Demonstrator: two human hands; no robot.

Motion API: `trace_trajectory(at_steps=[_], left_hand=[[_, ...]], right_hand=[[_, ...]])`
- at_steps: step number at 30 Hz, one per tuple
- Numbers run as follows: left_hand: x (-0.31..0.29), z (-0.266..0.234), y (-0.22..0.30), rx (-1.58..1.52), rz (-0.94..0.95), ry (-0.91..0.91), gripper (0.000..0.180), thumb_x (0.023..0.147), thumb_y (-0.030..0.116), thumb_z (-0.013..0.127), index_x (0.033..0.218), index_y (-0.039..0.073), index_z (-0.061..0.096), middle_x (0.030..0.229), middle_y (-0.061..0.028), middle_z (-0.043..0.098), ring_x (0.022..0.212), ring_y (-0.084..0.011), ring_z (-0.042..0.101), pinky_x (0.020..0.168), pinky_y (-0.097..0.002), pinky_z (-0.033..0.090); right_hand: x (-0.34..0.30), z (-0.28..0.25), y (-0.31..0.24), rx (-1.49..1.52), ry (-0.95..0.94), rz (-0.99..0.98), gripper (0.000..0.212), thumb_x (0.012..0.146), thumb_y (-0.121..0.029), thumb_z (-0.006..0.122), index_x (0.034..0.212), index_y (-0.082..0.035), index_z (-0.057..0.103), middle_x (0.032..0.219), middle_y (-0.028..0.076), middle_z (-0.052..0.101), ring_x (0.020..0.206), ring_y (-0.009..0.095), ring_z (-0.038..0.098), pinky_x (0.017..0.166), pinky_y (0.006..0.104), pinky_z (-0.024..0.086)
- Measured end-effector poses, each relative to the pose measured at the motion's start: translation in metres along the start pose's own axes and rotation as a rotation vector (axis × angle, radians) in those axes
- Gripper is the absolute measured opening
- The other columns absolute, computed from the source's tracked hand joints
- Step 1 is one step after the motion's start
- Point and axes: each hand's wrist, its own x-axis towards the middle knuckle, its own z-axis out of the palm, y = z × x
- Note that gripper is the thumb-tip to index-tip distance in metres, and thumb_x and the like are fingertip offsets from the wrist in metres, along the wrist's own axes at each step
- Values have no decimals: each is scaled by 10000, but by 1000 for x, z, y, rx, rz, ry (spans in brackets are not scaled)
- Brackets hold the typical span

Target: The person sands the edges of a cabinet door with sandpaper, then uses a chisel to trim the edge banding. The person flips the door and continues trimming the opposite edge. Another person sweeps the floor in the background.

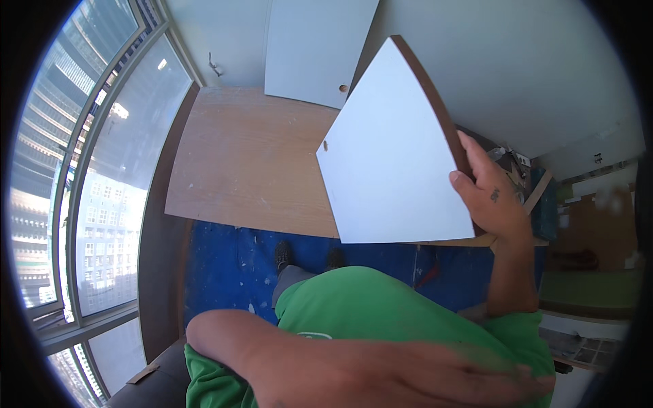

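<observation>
My right hand (493, 190) grips the brown edge of a white cabinet door panel (398, 156), thumb on the white face and the other fingers over the edge. The panel stands tilted above the wooden board, with a small round hole near its left corner. Across the front of my green shirt reaches my left arm, and my left hand (449, 370) is close to the camera, fingers stretched out flat and slightly blurred. Nothing shows in that hand. Hidden from view are the underside of the left palm and the back of the panel.
A wide wooden board (252, 163) lies ahead. Behind it a second white panel (313, 51) with a round hole leans on the wall. Tall windows (115, 170) line the left. Blue floor covering (231, 272) lies around my shoes. Assorted items (513, 163) sit beyond my right hand.
</observation>
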Motion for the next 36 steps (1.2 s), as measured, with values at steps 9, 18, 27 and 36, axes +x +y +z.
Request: trace_trajectory(at_steps=[9, 18, 27, 36], left_hand=[[-69, -209, 176, 384, 1, 237, 83, 1016, 124, 647, 1044, 74, 708, 1048, -97, 768, 1140, -263, 711, 1095, -503, 489], [-239, -431, 56, 474, -1102, 987, 477, 1111, 383, 458, 1447, 62, 568, 1252, -115, 755, 1186, -257, 685, 1036, -437, 480], [-243, -416, -3, 396, -1525, 658, 611, 1140, 519, 371, 1456, 34, 566, 1415, -180, 690, 1314, -329, 630, 1176, -497, 409], [-225, -368, -29, -82, -1622, 395, 1300, 884, 996, 51, 1668, -4, 326, 1631, -247, 483, 1520, -368, 442, 1278, -540, 267]], right_hand=[[-3, 19, -37, -70, 69, 265, 335, 1059, -227, 630, 1293, 3, 558, 1010, 174, 680, 933, 270, 674, 869, 446, 521], [-3, 30, -91, -42, -26, 374, 630, 961, -380, 799, 1384, 15, 550, 1143, 241, 735, 1067, 328, 731, 919, 442, 553], [7, 57, -95, 190, -56, 333, 444, 961, -305, 808, 1205, 56, 725, 938, 135, 768, 804, 187, 716, 732, 347, 556], [19, 45, -120, 419, 132, 538, 320, 994, -212, 774, 1170, 49, 722, 991, 133, 738, 850, 191, 700, 793, 357, 574]])
